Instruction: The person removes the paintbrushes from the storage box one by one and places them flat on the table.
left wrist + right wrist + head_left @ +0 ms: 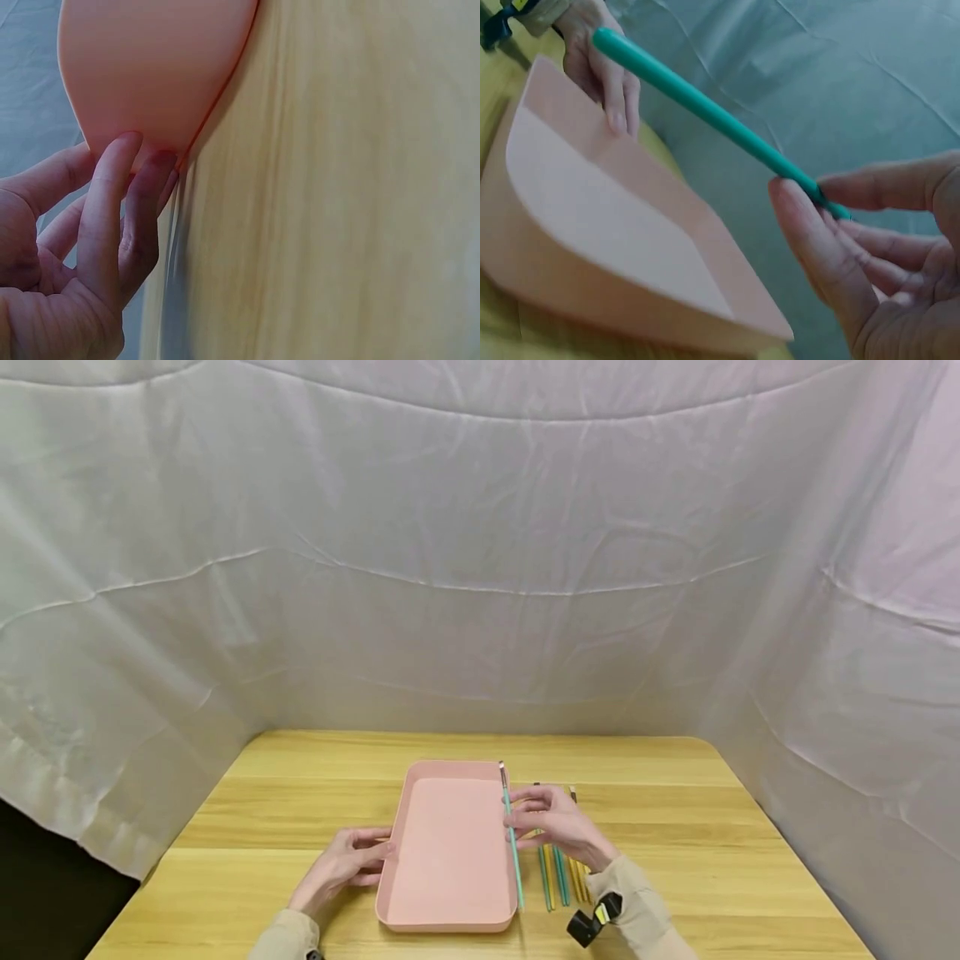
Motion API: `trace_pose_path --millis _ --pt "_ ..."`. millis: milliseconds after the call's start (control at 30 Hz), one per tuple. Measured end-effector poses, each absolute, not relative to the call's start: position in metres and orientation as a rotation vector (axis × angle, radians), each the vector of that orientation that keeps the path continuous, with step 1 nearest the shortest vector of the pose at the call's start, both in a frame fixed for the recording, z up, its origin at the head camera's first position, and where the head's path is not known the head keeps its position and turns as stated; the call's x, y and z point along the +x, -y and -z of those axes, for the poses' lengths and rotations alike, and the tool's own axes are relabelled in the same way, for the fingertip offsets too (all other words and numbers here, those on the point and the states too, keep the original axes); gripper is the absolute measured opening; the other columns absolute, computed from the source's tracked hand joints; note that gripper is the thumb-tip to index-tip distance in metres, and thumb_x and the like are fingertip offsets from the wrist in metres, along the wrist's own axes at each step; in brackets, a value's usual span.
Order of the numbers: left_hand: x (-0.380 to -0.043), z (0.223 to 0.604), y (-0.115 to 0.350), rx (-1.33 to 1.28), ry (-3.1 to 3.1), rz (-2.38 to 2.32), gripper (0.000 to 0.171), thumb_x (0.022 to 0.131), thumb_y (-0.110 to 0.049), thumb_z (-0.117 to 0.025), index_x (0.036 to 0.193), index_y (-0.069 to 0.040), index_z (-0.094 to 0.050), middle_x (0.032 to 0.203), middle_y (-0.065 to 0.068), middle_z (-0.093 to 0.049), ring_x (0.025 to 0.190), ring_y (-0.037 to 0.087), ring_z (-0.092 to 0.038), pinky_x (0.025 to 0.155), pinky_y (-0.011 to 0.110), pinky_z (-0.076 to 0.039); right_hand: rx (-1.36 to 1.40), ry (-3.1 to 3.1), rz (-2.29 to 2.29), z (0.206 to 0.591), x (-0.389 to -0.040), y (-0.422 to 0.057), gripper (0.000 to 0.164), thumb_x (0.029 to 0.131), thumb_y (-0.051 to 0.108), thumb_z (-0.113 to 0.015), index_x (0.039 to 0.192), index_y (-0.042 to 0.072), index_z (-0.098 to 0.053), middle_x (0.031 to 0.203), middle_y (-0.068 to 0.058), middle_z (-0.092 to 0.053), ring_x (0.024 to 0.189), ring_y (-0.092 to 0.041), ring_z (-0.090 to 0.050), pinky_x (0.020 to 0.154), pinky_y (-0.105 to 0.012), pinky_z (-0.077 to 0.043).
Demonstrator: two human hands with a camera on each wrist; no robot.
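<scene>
A paintbrush with a green handle (514, 852) is pinched between the thumb and fingers of my right hand (553, 818), over the right rim of a pink tray (450, 852). Its bristle end points toward the back in the head view. The right wrist view shows the green handle (705, 112) slanting above the tray's wall (615, 277). My left hand (348, 864) grips the tray's left wall, thumb over the rim. In the left wrist view, fingers (105, 202) press against the outside of that wall (150, 75). Nothing lies inside the tray.
Several more brushes with green and yellow handles (561, 877) lie side by side on the wooden table (675, 843), right of the tray and partly beneath my right hand. Grey-white cloth (480, 635) hangs behind the table and along both sides.
</scene>
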State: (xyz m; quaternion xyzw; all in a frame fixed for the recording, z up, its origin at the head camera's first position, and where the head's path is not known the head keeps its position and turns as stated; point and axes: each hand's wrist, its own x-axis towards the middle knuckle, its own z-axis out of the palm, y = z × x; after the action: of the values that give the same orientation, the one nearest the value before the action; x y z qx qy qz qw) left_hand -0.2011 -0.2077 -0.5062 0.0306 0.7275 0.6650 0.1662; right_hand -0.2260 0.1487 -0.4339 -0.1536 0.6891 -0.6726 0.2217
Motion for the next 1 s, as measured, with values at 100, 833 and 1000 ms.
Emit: trace_pose_path --millis 100,833,1000 --pt "-0.201 0.506 0.208 0.078 -2.07 -1.894 0.06 0.096 -0.016 -0.068 0.143 0.012 -0.044 0.107 0.008 -0.074 0.082 0.013 -0.072 0.065 0.024 -0.064 -0.447 -1.919 1.87 0.437 -0.226 -0.162 0.052 0.092 0.007 -0.069 0.133 -0.016 -0.046 0.095 -0.001 -0.067 0.077 -0.013 -0.068 0.073 -0.031 -0.066" --pt "-0.2 0.504 0.208 0.101 -2.083 -1.885 0.058 0.097 -0.015 -0.066 0.144 0.011 -0.043 0.111 0.014 -0.074 0.082 0.012 -0.072 0.066 0.023 -0.064 -0.438 -1.986 1.828 0.473 -0.242 -0.247 0.056 0.098 0.009 -0.062 0.14 -0.017 -0.036 0.099 -0.003 -0.073 0.081 -0.012 -0.067 0.071 -0.025 -0.065" --pt "-0.201 0.505 0.208 0.094 -2.084 -1.884 0.058 0.097 -0.015 -0.066 0.144 0.011 -0.043 0.109 0.014 -0.075 0.082 0.012 -0.071 0.065 0.023 -0.064 -0.396 -1.96 1.826 0.478 -0.244 -0.263 0.051 0.097 0.007 -0.062 0.14 -0.012 -0.041 0.099 -0.004 -0.074 0.082 -0.013 -0.069 0.072 -0.026 -0.065"
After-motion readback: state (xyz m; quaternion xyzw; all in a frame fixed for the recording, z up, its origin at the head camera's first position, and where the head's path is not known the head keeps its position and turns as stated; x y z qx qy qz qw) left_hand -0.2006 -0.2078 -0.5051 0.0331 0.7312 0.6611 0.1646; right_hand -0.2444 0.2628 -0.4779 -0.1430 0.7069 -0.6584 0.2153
